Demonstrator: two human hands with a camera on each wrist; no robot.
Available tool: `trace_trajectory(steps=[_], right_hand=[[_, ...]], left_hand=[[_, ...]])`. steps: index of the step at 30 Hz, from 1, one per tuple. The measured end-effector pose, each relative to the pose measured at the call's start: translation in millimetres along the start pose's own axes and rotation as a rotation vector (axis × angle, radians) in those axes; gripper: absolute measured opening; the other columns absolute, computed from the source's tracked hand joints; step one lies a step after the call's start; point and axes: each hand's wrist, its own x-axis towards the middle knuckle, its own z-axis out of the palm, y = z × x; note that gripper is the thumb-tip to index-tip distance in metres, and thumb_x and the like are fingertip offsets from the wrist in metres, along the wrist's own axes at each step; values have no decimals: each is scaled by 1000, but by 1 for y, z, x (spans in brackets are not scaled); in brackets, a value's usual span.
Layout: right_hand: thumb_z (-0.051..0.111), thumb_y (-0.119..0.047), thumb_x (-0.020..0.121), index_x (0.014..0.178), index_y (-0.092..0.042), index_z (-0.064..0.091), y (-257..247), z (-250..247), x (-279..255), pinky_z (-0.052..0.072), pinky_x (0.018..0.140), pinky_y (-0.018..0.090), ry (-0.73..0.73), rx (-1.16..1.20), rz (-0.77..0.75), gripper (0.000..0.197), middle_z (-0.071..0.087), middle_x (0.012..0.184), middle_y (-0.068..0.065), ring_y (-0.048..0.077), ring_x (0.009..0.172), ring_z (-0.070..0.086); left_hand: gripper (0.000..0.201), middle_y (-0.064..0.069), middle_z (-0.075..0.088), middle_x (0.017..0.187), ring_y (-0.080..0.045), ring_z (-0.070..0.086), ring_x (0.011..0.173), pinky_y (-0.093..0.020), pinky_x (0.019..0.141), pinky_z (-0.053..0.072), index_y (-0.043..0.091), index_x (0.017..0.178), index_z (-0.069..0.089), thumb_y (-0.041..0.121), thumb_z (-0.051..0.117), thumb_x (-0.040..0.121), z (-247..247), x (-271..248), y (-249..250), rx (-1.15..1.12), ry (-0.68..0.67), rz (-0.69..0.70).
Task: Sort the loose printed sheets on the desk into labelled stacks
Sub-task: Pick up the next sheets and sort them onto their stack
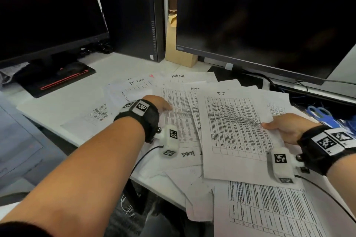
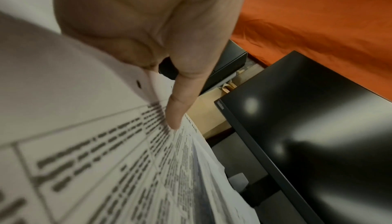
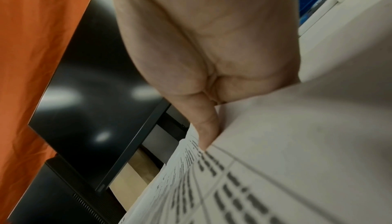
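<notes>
Paper covers most of the white desk [image 1: 57,106] in front of the right-hand monitor [image 1: 265,17], the landmark here. Loose printed sheets [image 1: 179,119] fan out below its lower edge, overlapping one another; some carry handwritten headings such as "IT LOG" and "Task List".

The right hand [image 1: 287,127] holds the sheet headed "I.T" [image 1: 231,132] by its right edge, thumb on top of the page and fingers hidden beneath it. That sheet lies uppermost, tilted, directly below the monitor's middle. In the right wrist view the thumb [image 3: 205,127] presses onto the printed table at the paper's edge.

The left hand [image 1: 158,103] is below the monitor's left corner, on another tabled sheet. Its thumb [image 2: 180,103] points down onto the print, while paper curls up across the rest of the hand, so I cannot tell how the other fingers lie or whether they hold the page.

Left of the monitor stand a black computer tower [image 1: 133,15] and a brown cardboard box [image 1: 177,44] squeezed between the two. Further left is a second monitor [image 1: 44,9]. Blue-handled scissors [image 1: 319,113] lie below the landmark's right end.
</notes>
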Motion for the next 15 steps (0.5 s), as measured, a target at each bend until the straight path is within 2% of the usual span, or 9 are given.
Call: trace_trajectory(steps=[1,2,5,8,9,11,12,13,15], right_hand=[[54,2,90,112,8,48,0,0,0,37,106,53,-6,-24,-2,23,61,118,22,39,116,55],[58,0,88,108,6,51,1,-1,5,38,105,54,-10,-36,-22,22,63,116,22,40,113,57],[71,-9,72,118,3,54,6,-7,11,41,102,57,-30,-77,-34,51,65,115,23,41,108,61],[78,-6,71,109,4,52,2,-5,-6,39,104,55,-42,-64,-35,47,59,123,25,38,110,56],[79,-4,71,103,5,51,0,-3,-13,44,100,51,-16,-57,-38,43,64,113,23,37,110,56],[58,-1,89,86,1,48,-7,3,-26,57,74,40,-52,6,-60,11,71,77,18,34,91,62],[49,-2,94,85,0,49,-10,5,-28,58,64,38,-66,30,-72,10,70,66,15,32,80,64],[46,-3,96,88,1,52,-15,11,-31,57,69,40,-52,7,-92,10,70,64,15,32,78,65],[50,-1,94,104,8,53,-23,21,-31,48,95,46,-8,-38,-151,14,67,78,17,34,93,61]], left_hand=[[52,-12,50,139,-29,48,125,-31,100,42,1,132,51,35,57,93,1,-4,4,22,-24,20],[53,-12,50,138,-28,48,125,-30,99,40,1,131,52,40,53,94,3,-6,7,82,-42,55],[55,-10,51,138,-26,48,125,-30,98,39,6,115,59,52,37,96,5,-5,10,255,-7,75],[60,-12,53,135,-26,49,124,-30,100,40,1,131,50,49,40,97,1,-4,-1,320,100,31],[56,-14,55,132,-27,51,122,-31,100,42,-1,130,51,44,48,96,-2,-5,-7,296,123,-4],[48,-15,57,129,-28,54,119,-31,100,44,-2,127,53,33,56,94,-10,-5,-19,277,176,-24],[45,-15,56,130,-28,53,120,-30,99,43,-1,127,53,31,54,96,-14,-6,-25,304,177,-33],[43,-15,55,132,-28,52,122,-30,99,42,0,129,53,30,50,98,-19,-6,-31,310,193,-27],[41,-14,53,135,-28,50,123,-31,100,39,1,130,52,28,41,101,-24,-5,-37,373,168,-29]])
